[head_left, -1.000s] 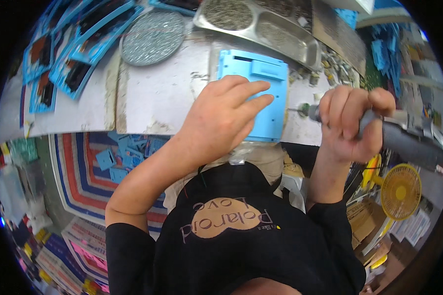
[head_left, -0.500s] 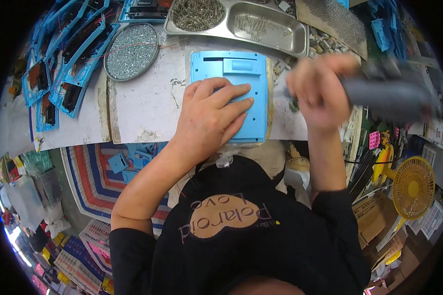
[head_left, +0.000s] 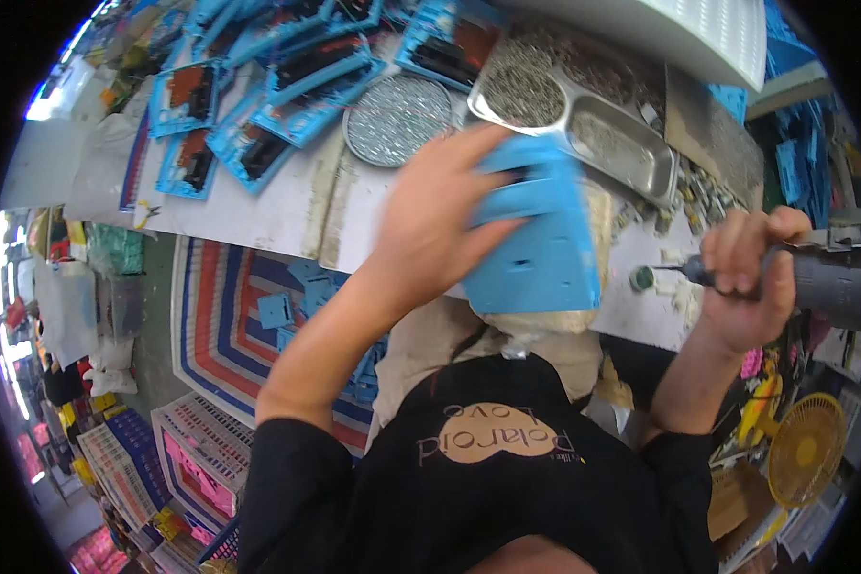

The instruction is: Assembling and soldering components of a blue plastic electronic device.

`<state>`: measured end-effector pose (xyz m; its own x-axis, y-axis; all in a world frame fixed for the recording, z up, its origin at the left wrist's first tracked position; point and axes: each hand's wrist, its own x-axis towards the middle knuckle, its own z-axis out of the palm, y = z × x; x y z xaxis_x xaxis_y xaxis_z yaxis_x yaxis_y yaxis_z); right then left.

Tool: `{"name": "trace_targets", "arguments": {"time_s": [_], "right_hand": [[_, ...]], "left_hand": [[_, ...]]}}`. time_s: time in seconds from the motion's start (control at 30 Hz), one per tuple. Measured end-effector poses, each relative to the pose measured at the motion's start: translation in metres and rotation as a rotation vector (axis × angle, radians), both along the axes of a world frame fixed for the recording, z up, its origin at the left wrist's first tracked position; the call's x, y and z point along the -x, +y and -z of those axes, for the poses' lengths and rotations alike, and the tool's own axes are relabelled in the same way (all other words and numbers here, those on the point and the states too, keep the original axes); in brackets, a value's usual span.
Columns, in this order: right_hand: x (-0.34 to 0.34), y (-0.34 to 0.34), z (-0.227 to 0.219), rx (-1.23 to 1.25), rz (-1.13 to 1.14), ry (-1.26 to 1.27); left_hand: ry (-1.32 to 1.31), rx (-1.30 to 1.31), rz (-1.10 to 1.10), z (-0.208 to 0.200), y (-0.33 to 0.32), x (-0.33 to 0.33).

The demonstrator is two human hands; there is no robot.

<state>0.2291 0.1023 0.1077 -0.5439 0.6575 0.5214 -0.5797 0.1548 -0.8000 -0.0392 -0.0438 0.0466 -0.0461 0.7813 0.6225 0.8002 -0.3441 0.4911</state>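
My left hand (head_left: 438, 212) grips a light-blue plastic panel (head_left: 540, 258) by its left side, thumb across its face and fingers toward the top edge. The panel is tilted above a padded, pale block (head_left: 598, 225) at the table's front edge. Small slots and holes show in it. Over to the right, my right hand (head_left: 748, 277) is wrapped round a dark grey electric screwdriver (head_left: 826, 285), held sideways. Its thin bit points left, close to a small green round piece (head_left: 642, 278) on the table.
Behind the panel stand a metal compartment tray (head_left: 566, 107) of small metal parts and a round dish (head_left: 347, 139) of screws. Blue housings (head_left: 258, 143) with black parts and wires pile up at the left. A white ribbed box (head_left: 708, 38) is at top right; a yellow fan (head_left: 806, 450) stands lower right.
My left hand has gone from lying flat on the panel to gripping and tilting it. The screwdriver has swung out rightward and lower. The whole view has shifted, with the white box now showing.
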Motion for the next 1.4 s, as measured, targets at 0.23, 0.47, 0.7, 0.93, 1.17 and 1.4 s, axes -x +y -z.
{"name": "trace_targets", "arguments": {"time_s": [0.23,0.47,0.7,0.93,1.17,1.4], "right_hand": [[-0.007,0.039,0.006,0.061,0.240,-0.155],[0.006,0.050,0.015,0.118,0.268,-0.160],[0.004,0.033,0.003,0.031,0.356,-0.279],[0.017,0.035,-0.010,0.011,0.311,-0.294],[0.014,0.022,-0.015,-0.436,1.004,-0.297],[0.006,-0.044,0.027,0.158,-0.267,-0.617]], "left_hand": [[-0.760,0.171,-1.465,0.262,-0.371,0.034],[-1.412,0.278,-1.756,0.437,-0.474,0.053],[-0.524,-0.208,-0.936,0.047,-0.136,0.177],[-0.436,0.466,-0.461,-0.054,0.199,0.226],[-0.127,0.295,-0.480,-0.077,0.218,0.259],[-0.846,0.158,-0.256,-0.098,0.049,0.094]]}}
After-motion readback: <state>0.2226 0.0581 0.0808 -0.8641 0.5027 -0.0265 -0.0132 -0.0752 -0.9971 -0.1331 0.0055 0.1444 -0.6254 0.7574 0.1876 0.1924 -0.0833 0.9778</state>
